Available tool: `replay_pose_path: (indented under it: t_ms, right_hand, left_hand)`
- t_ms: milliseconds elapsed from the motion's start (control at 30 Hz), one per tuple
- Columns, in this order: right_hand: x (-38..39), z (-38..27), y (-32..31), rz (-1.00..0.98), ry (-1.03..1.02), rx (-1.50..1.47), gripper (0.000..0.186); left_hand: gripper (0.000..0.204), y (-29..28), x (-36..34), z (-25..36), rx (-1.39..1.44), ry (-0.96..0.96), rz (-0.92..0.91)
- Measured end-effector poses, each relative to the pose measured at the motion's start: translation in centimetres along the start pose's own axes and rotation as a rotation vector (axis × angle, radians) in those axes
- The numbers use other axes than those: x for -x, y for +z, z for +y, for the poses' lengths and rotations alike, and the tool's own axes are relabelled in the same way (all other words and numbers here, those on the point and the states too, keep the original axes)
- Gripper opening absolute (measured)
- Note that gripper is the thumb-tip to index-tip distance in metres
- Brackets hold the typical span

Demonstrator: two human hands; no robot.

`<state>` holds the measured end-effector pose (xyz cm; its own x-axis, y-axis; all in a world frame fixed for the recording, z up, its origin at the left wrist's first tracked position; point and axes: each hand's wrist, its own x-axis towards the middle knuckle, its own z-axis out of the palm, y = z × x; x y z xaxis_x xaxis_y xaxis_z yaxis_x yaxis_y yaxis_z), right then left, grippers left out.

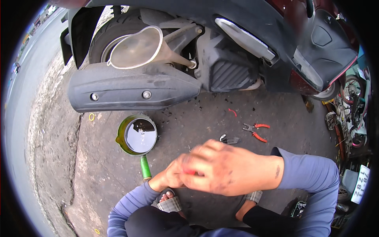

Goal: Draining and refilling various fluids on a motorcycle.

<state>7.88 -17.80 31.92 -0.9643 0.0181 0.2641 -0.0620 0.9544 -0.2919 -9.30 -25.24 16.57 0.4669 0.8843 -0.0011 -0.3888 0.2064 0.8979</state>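
Note:
My right hand [229,170] crosses in front of my left hand [172,174], and the two meet at the fingers. Both are closed, with a small red thing [190,172] showing between them; its kind is hidden by blur and the fingers. Beyond my left hand sits a pan [121,139] with a green handle [145,167], holding dark, shiny liquid [141,136]. A pale translucent funnel [138,47] leans on the scooter, its spout end at a hole beside the engine cover. Red-handled pliers [258,131] lie open on the ground past my right hand.
The scooter's dark exhaust guard [130,89] and ribbed cover [233,73] span the far side. A small dark-and-clear piece [230,140] and a red strip [233,112] lie on the ground. Motorbike parts [353,98] crowd the right edge; a road [27,98] runs along the left.

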Motion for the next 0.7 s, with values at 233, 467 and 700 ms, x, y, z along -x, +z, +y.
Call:
replay_pose_path:
  t_ms: [233,467,700]
  right_hand:
    - [0.2,-0.9,2.6,-0.077,0.524,0.084,0.024]
    - [-1.4,0.3,1.9,-0.244,0.855,-0.102,0.027]
    - [0.3,1.9,3.6,0.032,0.345,0.096,0.031]
  left_hand:
    - [0.019,0.2,-2.3,-1.2,-0.348,0.355,0.143]
    - [0.006,-0.7,-2.9,-2.3,-0.633,0.486,0.231]
    - [0.009,-0.5,-3.3,-1.7,-0.688,0.400,0.306]
